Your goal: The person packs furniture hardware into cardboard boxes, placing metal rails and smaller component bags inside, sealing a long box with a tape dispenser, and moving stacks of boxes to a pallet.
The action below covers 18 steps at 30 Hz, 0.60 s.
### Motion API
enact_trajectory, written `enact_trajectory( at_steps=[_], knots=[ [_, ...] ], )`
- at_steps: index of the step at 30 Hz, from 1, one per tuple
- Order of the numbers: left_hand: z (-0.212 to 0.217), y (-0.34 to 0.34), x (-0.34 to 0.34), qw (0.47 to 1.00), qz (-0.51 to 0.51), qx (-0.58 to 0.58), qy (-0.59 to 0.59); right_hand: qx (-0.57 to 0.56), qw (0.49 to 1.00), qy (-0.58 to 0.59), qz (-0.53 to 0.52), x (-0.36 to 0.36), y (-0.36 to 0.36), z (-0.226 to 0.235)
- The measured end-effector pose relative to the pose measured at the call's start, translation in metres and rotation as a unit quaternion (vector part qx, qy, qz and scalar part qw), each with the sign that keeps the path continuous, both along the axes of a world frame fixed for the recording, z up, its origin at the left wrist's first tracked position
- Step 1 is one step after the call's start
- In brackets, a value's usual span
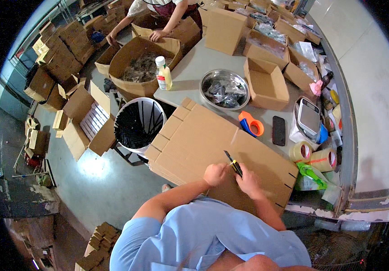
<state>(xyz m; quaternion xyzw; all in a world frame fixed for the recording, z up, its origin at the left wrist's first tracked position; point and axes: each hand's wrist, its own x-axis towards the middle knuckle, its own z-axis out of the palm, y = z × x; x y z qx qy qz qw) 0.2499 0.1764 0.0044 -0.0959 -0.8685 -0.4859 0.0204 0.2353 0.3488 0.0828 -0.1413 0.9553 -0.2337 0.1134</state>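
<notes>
My right hand [250,182] grips a yellow-and-black utility knife [236,167]. Its blade end points up and to the left, over a stack of flattened cardboard boxes [194,140]. Close beside the knife, my left hand [217,175] is closed, its fingers curled over the near part of the stack; whatever may be in them is hidden. Slots are cut along the left and right ends of the top cardboard sheet. Just beyond its far edge sits an orange tape dispenser [256,125] with a blue part.
A steel bowl [203,98] of dark packets, an open carton [266,88], a phone [279,131] and tape rolls [323,159] stand on the table. A bottle [163,74] is near its left edge. Left is a bucket [157,106] of black rods. Another person's hands [157,35] touch a large carton.
</notes>
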Motion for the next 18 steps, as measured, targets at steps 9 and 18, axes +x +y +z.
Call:
enact_trajectory(
  at_steps=[9,18],
  knots=[
    [0.032,-0.099,0.071,0.884,-0.051,0.235,-0.401,-0.263,0.926,0.006,-0.271,-0.139,0.175,-0.044],
    [-0.038,-0.163,0.222,0.867,0.046,-0.222,-0.444,0.149,0.891,0.238,-0.357,-0.261,0.240,-0.027]
  ],
)
